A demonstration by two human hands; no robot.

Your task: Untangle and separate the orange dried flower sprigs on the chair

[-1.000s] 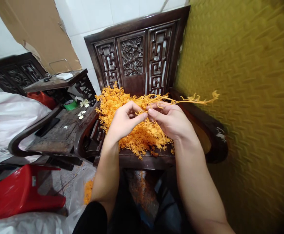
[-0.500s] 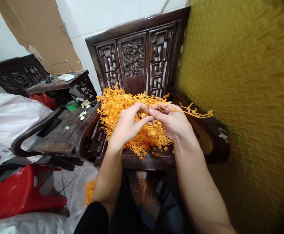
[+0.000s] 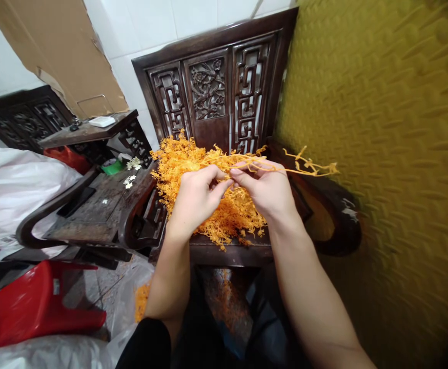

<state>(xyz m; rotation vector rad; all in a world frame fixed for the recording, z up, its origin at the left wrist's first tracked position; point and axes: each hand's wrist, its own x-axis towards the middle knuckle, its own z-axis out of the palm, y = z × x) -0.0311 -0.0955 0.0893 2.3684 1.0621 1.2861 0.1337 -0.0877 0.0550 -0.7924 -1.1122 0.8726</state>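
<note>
A large heap of orange plastic sprigs (image 3: 180, 164), thin-stemmed with small leafy tips, lies on the seat of a dark carved wooden chair. Over it, my right hand (image 3: 268, 187) is closed on an orange branching stem (image 3: 308, 171), whose far end sticks out to the right past the wrist. Close beside it, my left hand (image 3: 203, 195) is closed too, thumb and forefinger pinched near the right thumb. Whatever sits between the left fingertips is too small and hidden to make out.
A carved chair back (image 3: 208, 92) rises behind the heap, and a yellow textured panel (image 3: 381, 128) borders the right. To the left stand a second wooden chair with green tape (image 3: 112, 166) on it, a red plastic stool (image 3: 35, 307) and white sacks (image 3: 20, 189).
My left hand has shifted a little left and down, and its fingers have drawn slightly back from the right hand. The right hand and the stem's outer end have moved slightly.
</note>
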